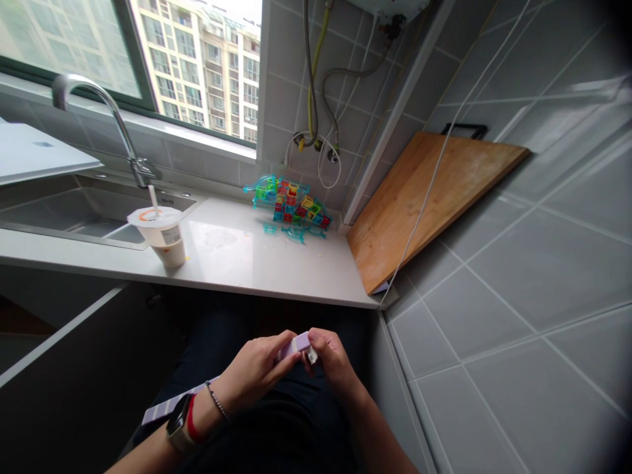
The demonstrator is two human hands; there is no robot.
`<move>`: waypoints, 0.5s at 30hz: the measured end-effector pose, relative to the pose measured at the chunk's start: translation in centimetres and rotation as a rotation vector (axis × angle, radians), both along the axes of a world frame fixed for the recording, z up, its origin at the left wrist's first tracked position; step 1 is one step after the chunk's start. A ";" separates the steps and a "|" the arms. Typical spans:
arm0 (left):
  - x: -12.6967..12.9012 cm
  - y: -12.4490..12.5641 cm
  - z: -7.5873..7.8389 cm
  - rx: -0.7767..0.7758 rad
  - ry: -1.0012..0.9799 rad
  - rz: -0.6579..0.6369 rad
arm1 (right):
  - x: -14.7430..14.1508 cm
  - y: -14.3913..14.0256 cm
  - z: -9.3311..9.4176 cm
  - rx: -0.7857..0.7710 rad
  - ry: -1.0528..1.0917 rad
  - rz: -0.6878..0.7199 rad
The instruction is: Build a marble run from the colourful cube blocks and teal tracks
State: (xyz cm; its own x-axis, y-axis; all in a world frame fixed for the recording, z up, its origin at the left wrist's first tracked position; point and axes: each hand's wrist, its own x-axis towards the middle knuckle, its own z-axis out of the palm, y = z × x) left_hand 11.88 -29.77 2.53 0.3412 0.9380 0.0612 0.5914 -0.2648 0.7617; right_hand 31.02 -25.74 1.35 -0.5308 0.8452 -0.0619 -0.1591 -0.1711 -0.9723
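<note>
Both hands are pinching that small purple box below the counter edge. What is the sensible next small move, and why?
Probably a pull with the right hand on the small pale piece at the end of the purple box, while the left hand steadies the box. The right fingertips already pinch that end, and the box is held in the air between both hands, well below the counter, so nothing else supports it.

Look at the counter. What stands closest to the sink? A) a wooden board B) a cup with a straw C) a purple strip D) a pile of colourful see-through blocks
B: the cup with a straw stands on the counter right at the edge of the sink, while the colourful blocks and the wooden board are farther along toward the wall.
</note>
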 end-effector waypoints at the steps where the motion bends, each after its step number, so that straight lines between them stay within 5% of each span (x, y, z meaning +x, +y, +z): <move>1: 0.1 0.0 -0.1 0.005 0.013 0.016 | -0.2 -0.1 -0.1 -0.002 0.017 -0.013; 10: 0.5 0.3 0.5 -0.098 -0.188 -0.005 | -0.5 -0.1 -0.6 0.199 0.045 -0.074; 15: 0.3 0.3 1.6 -0.191 -0.296 -0.023 | 0.3 0.2 -0.1 0.438 -0.119 -0.103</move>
